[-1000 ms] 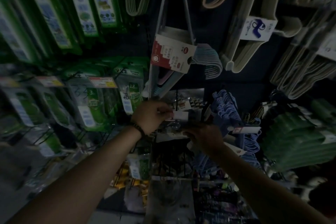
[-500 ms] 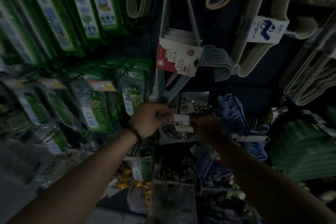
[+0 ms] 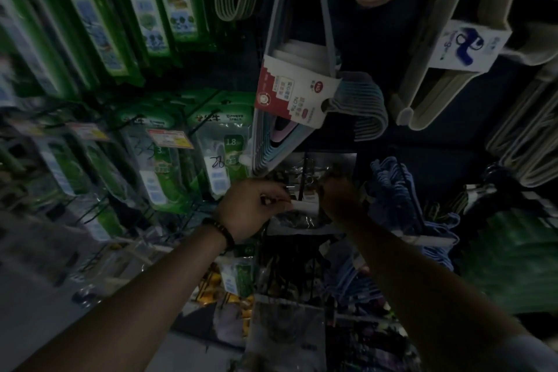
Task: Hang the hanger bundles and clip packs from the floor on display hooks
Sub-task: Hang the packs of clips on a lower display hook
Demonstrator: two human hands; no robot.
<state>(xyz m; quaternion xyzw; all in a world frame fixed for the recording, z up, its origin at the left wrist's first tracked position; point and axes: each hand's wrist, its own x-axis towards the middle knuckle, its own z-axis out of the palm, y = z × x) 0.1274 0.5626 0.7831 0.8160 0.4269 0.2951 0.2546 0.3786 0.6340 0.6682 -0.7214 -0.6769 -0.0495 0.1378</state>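
A clear clip pack (image 3: 297, 219) with a white header card hangs at mid-height on the dark display wall. My left hand (image 3: 252, 208) pinches the left end of that white card. My right hand (image 3: 339, 201) grips the pack's right side. A thin black display hook (image 3: 303, 178) sticks out just above the card, between my two hands. Whether the card's hole sits on the hook is too dark to tell. Above hangs a pastel hanger bundle (image 3: 297, 90) with a red and white label.
Green packaged goods (image 3: 225, 154) fill the hooks on the left. Blue hanger bundles (image 3: 398, 190) hang right of my hands, green hangers (image 3: 510, 260) beyond them. Beige hanger bundles (image 3: 459, 51) hang at the upper right. More packs lie low by the floor (image 3: 235, 290).
My right hand rose from lower right to the pack's right edge, level with my left hand. The pack's white card has moved up close to the black hook.
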